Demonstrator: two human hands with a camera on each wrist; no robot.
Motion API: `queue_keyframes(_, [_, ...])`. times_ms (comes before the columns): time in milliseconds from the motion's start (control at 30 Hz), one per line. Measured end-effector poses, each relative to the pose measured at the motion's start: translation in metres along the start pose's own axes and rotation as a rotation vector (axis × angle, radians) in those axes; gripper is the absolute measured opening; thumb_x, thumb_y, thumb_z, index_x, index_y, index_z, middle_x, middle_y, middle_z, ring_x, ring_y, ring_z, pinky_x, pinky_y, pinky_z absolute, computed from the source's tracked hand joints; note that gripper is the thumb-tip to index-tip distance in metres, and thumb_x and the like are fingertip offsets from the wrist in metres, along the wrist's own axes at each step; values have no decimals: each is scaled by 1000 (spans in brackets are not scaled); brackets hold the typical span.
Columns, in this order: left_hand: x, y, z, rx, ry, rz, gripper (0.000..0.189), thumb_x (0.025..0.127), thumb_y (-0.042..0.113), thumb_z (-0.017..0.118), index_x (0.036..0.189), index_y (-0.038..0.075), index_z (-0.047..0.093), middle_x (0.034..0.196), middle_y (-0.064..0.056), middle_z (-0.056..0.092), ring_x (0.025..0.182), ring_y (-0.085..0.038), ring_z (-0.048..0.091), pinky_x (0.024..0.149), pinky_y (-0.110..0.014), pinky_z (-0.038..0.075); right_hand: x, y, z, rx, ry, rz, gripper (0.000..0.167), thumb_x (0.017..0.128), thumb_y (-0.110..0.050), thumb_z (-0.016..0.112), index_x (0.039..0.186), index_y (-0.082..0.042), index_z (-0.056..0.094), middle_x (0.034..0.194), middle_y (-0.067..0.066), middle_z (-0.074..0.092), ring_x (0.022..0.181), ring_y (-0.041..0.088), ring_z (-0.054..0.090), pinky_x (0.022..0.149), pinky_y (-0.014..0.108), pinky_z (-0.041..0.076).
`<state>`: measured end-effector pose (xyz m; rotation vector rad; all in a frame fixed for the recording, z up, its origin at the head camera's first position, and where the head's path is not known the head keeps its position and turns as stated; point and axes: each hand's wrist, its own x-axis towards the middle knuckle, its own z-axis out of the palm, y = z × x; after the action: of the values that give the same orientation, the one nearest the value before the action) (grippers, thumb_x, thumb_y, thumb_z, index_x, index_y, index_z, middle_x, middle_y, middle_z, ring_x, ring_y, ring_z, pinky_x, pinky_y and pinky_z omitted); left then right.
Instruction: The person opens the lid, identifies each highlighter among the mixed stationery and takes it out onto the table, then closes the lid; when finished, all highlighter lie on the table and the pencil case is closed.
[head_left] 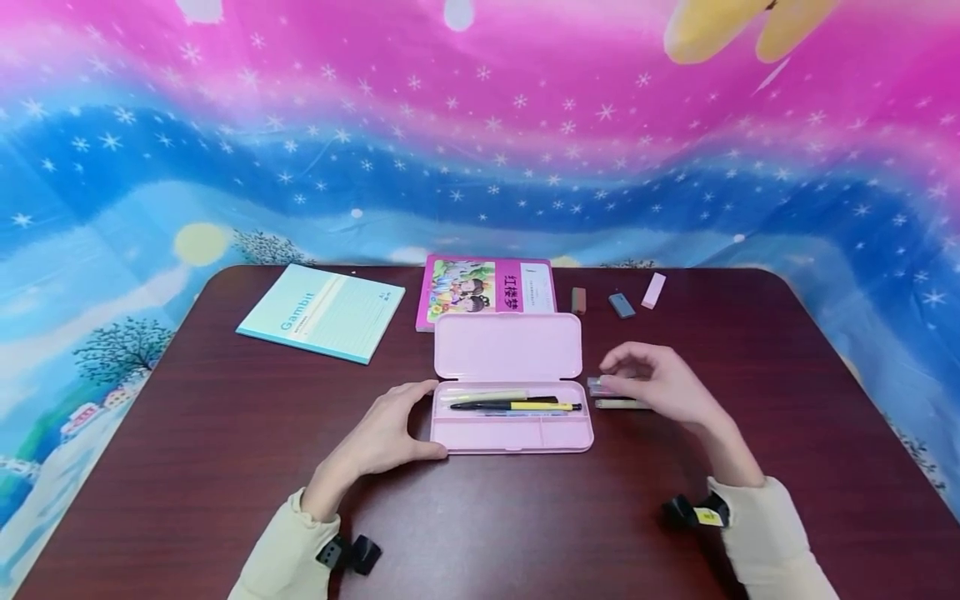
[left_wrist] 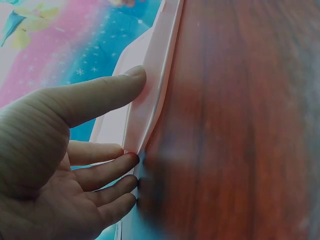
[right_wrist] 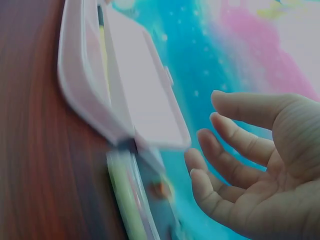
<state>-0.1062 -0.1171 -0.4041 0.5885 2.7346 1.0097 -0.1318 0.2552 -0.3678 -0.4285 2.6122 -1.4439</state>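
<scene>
A pink pencil case (head_left: 486, 435) lies with its lid raised, a yellow-and-black pen (head_left: 536, 407) and other pens in its back compartment. My left hand (head_left: 382, 429) rests at the case's left end, thumb by the front corner and index finger by the back corner. In the left wrist view its fingers are fairly straight along the pink wall (left_wrist: 156, 95). My right hand (head_left: 663, 385) hovers just right of the case over pale slim pens (head_left: 618, 404). Its fingers (right_wrist: 237, 137) are loosely bent with nothing between them.
A mint notebook (head_left: 322, 312) lies at the back left. Behind the lid is a pink picture book (head_left: 487, 287). To its right sit a red-and-green block (head_left: 578, 300), a blue-grey eraser (head_left: 621, 306) and a pale pink strip (head_left: 653, 291). A patterned cloth (head_left: 480, 150) hangs behind the table.
</scene>
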Motion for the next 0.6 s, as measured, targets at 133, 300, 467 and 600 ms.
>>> queue_keyframes(133, [1, -1, 1, 3, 8, 6, 85, 68, 32, 86, 136, -1, 48, 134, -16, 54, 127, -34, 45, 105, -54, 33, 16, -11, 17, 60, -36, 0, 22, 84, -9, 73, 100, 3, 65, 88, 10, 67, 76, 21, 63, 65, 29, 54])
queue_keyframes(300, [2, -1, 3, -7, -2, 4, 84, 69, 33, 85, 137, 0, 47, 134, -15, 53, 126, -34, 45, 105, -55, 33, 25, -16, 34, 74, -79, 16, 21, 83, -8, 74, 98, 3, 66, 88, 9, 67, 76, 20, 64, 66, 27, 53])
queue_keyframes(467, [1, -2, 3, -6, -2, -5, 83, 69, 33, 85, 137, 1, 48, 134, -15, 54, 126, -34, 45, 105, -55, 33, 24, -14, 44, 18, -123, 27, 19, 82, -10, 75, 96, 0, 67, 90, 7, 67, 79, 20, 64, 68, 28, 52])
queue_keyframes(600, [0, -2, 1, 3, 4, -3, 83, 69, 31, 85, 136, 0, 48, 133, -15, 54, 126, -35, 45, 104, -55, 33, 24, -13, 49, -26, -141, 8, 16, 82, -11, 74, 96, -4, 69, 90, 5, 67, 79, 20, 61, 69, 32, 51])
